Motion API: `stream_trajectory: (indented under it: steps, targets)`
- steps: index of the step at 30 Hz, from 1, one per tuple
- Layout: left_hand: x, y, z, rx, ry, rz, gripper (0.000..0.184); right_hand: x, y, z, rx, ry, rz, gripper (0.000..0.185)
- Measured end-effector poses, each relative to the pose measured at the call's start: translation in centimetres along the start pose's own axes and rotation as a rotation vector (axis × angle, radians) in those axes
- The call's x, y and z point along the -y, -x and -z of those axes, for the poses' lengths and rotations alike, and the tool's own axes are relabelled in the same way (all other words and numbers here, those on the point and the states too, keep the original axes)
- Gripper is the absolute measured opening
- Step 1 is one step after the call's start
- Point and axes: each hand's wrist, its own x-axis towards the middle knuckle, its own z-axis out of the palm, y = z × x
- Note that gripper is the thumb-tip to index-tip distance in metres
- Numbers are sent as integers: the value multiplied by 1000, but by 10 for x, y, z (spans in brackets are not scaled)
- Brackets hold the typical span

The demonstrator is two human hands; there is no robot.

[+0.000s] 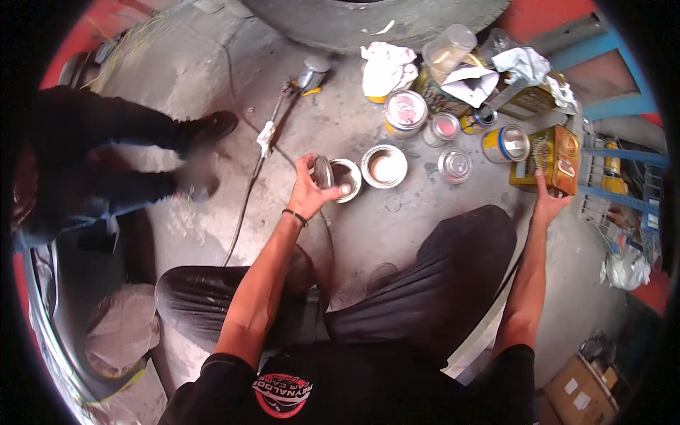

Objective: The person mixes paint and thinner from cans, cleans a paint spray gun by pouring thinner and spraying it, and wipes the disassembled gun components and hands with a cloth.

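In the head view, sits or squats low over a grey concrete floor (425, 219), with knees apart in dark trousers (453, 276). Pinches a round silver metal lid (323, 172) on edge between fingers and thumb of the left hand (309, 195), just beside an open round silver can with a dark grey inside (358, 185). Holds the thumb stretched across this can's near side; cannot tell whether touching the rim. Lays the right hand (547, 205) against the near side of a yellow-and-brown rectangular metal tin (524, 168), fingers and thumb apart; cannot tell whether gripping or merely resting.

Has between the hands, just right of the first can, an open round silver can with pale contents (383, 186). Has farther right a yellow-and-blue round can (501, 145), near the tin. Has beyond these a closed can with a pink-stained lid (406, 110), a bunched white cloth (388, 69) and a clear plastic cup (451, 48). Faces a large black rubber tyre (319, 32), with a co-worker's dark-clad legs (134, 127) off to the left.
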Motion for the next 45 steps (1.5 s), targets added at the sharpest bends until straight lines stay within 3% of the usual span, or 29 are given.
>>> stream_trajectory:
  steps: [1, 3, 5, 6, 8, 11, 14, 20, 21, 24, 25, 28, 29, 32, 33, 39, 42, 45]
  targets:
    - [18, -3, 8, -71, 22, -27, 113, -10, -5, -2, -37, 60, -21, 113]
    - [1, 8, 33, -37, 542, 281, 91, -28, -14, -4, -57, 75, -33, 107]
    - [22, 18, 63, 39, 914, 384, 69, -30, -15, -7, -53, -5, -71, 106]
    - [44, 24, 78, 111, 1036, 465, 72, -29, -15, -6, -56, -41, -90, 105]
    - [49, 48, 87, 255, 1107, 609, 77, -26, -16, -3, -41, 33, -99, 102]
    - [77, 74, 69, 398, 818, 950, 81, -20, -17, 3, -28, 4, -116, 97]
    - [96, 80, 33, 633, 665, 1112, 83, -15, -15, 14, 5, -36, -90, 94]
    - [79, 62, -2, 573, 135, 958, 94, 49, 13, 67, 3, 121, -87, 89]
    - [74, 54, -1, 618, 51, 958, 105, 63, 16, 76, 19, 105, -97, 87]
    - [68, 36, 0, 606, -460, 831, 112, 85, 27, 97, 0, 15, -90, 83]
    - [71, 41, -2, 469, -679, 639, 113, 93, 31, 104, -2, 56, -98, 79]
    - [43, 53, -10, 14, -639, 346, 116, 112, 42, 123, -11, 80, -117, 76]
    - [44, 48, -14, -10, -519, 263, 132, 118, 46, 127, -12, 68, -102, 74]
    - [50, 30, -33, -89, -175, -26, 133, 137, 54, 137, -16, 70, -76, 72]
    - [50, 25, -44, -143, -38, -36, 135, 129, 53, 146, -41, 95, -112, 71]
    - [29, 19, -42, -122, 96, 16, 119, 195, 65, 144, -21, 148, 17, 75]
    - [34, 17, -28, -196, 115, -73, 112, 208, 68, 141, 49, 158, 40, 82]
    - [-19, 13, 5, -154, 88, -104, 111, 228, 74, 127, 124, 229, 99, 86]
